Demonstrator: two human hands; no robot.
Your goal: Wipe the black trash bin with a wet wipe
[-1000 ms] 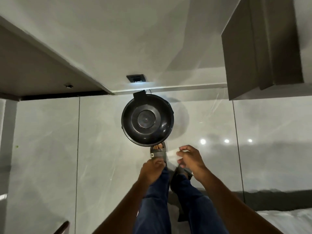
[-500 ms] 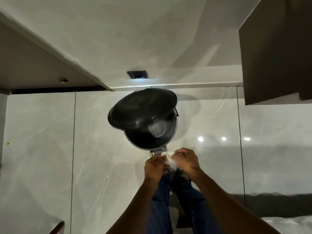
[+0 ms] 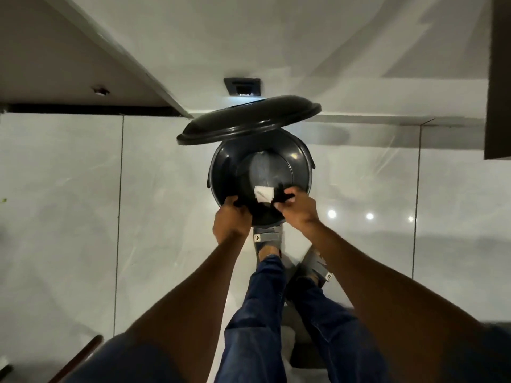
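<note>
One black trash bin [image 3: 300, 164] on tiled floor [image 3: 83, 217], one lid [image 3: 249, 118] raised steeply; half second ago only partly lifted. One white wet wipe [image 3: 264, 194] now inside near rim. Two hands: left hand [image 3: 231, 218] gripping near rim, right hand [image 3: 297, 208] curled on rim beside wipe. One sandal [image 3: 268, 235] on pedal.

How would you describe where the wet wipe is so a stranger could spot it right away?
Find the round black trash bin standing open on the pale tiled floor, its lid raised. At the bin's near rim, between the left hand and right hand, sits the wet wipe: the only small white patch against the black.
</note>
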